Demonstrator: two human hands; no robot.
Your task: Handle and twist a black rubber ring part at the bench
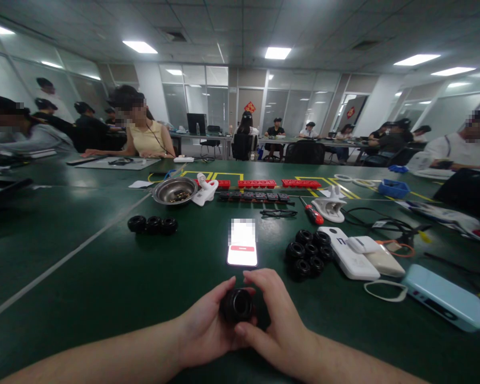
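Near the table's front edge, a glossy black ring-shaped part (pixel 239 305) with a dark round hole sits between my hands. My left hand (pixel 208 325) is closed around its left side and underside. From the right, my right hand (pixel 278 314) curves about it, with the thumb at its lower edge and the index finger above. A lit phone (pixel 242 250) lies just beyond my hands. Similar black round parts (pixel 309 250) are clustered to the right, and a short row of black parts (pixel 152 224) lies to the left.
Farther back are a metal bowl (pixel 172 193) with small brass-coloured pieces, red trays (pixel 257 184), a black strip (pixel 256 197) and a red-black screwdriver (pixel 312 212). White power banks (pixel 350 258), a light-blue device (pixel 444 296), cables and a blue box (pixel 392 188) occupy the right. People sit around.
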